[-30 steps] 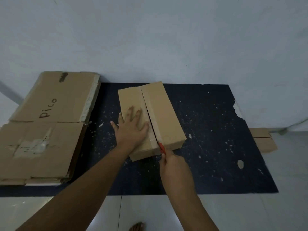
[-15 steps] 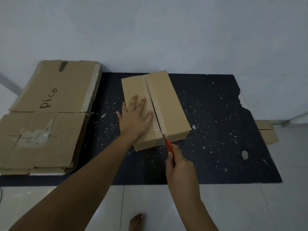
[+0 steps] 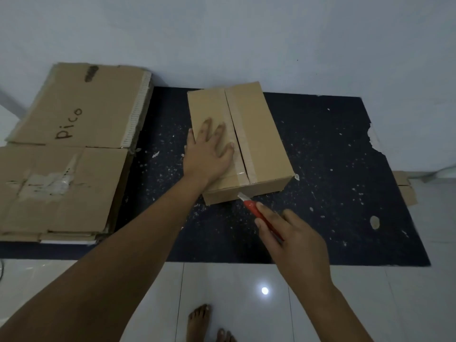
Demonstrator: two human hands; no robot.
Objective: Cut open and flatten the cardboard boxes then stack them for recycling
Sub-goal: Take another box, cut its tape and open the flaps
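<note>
A closed brown cardboard box (image 3: 256, 134) lies on a dark speckled mat (image 3: 333, 193), with a strip of clear tape along its top seam. My left hand (image 3: 208, 154) presses flat on the box's left flap, fingers spread. My right hand (image 3: 292, 236) grips a red utility knife (image 3: 256, 210). Its blade tip sits just off the box's near edge, below the seam. A stack of flattened cardboard (image 3: 56, 183) lies at the left, the far sheet marked "pico".
A pale wall (image 3: 222, 33) rises right behind the mat. White floor tiles (image 3: 234, 292) run along the near side, where my bare feet (image 3: 199, 322) stand. A small cardboard scrap (image 3: 406, 188) lies beyond the mat's right edge.
My right hand has drawn the knife back toward me, off the seam and clear of the box's near edge. The left hand stays pressed on the box. The camera has tilted down.
</note>
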